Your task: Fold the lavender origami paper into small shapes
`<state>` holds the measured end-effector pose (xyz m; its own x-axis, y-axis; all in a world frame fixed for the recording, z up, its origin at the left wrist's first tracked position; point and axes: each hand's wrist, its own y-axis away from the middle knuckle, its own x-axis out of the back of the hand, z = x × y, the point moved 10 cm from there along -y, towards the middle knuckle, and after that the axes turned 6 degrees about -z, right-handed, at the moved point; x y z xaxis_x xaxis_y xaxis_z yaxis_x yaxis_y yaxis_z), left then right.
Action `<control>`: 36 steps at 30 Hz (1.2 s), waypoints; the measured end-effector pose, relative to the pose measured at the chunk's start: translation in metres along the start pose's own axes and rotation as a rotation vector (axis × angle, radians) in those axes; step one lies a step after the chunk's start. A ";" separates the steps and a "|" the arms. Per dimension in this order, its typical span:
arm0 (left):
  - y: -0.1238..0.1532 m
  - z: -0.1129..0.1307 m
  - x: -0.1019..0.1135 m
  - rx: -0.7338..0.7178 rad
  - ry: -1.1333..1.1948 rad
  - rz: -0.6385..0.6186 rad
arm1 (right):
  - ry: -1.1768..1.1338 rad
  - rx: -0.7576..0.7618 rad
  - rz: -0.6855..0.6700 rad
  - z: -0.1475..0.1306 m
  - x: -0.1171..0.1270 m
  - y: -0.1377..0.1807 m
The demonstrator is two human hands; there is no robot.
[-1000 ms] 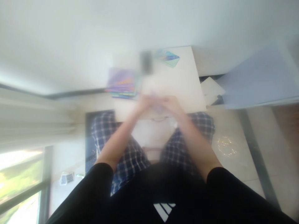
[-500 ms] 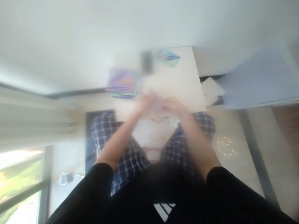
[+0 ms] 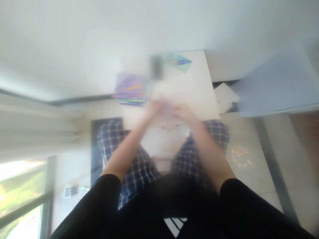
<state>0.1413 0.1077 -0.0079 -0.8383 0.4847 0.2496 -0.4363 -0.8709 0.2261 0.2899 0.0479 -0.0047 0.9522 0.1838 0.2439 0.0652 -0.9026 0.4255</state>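
Low over the near part of the white table (image 3: 191, 93), my left hand (image 3: 155, 107) and my right hand (image 3: 182, 111) face each other. Between their closed fingertips is a small pale purple piece (image 3: 167, 105) that looks like paper. The view is hazy here, so its folds and edges cannot be made out. To the left of my left hand lies a stack of purple and multicoloured sheets or packets (image 3: 131, 88).
A dark rectangular object (image 3: 157, 67) stands blurred at the table's back. Beside it lie blue-green packets (image 3: 181, 62). Right of the table are a white box-like piece (image 3: 225, 96) and a large grey panel (image 3: 276, 83). A coil of tiny lights (image 3: 241, 156) lies on the floor.
The pale purple piece showed larger below my fingertips before; now less of it is visible between them. Both hands have stayed in nearly the same place.
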 end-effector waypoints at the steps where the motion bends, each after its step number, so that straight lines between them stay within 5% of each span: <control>1: 0.001 0.003 0.000 -0.018 0.012 -0.010 | -0.023 0.010 0.007 0.000 0.001 0.000; 11: 0.001 0.007 0.004 -0.115 0.019 -0.067 | -0.324 0.060 -0.037 -0.004 -0.001 0.009; 20: 0.002 0.014 -0.003 -0.245 0.062 -0.176 | -0.165 0.062 -0.066 -0.001 0.003 0.006; 27: -0.002 0.011 0.003 -0.198 0.085 -0.125 | -0.119 0.166 -0.044 -0.010 0.002 0.003; 36: -0.001 0.007 0.003 -0.199 0.048 -0.106 | 0.099 0.208 0.131 -0.015 0.011 0.004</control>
<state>0.1415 0.1103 -0.0004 -0.7971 0.5738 0.1880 -0.5744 -0.8166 0.0569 0.2965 0.0527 0.0127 0.9232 0.0884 0.3740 0.0131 -0.9799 0.1991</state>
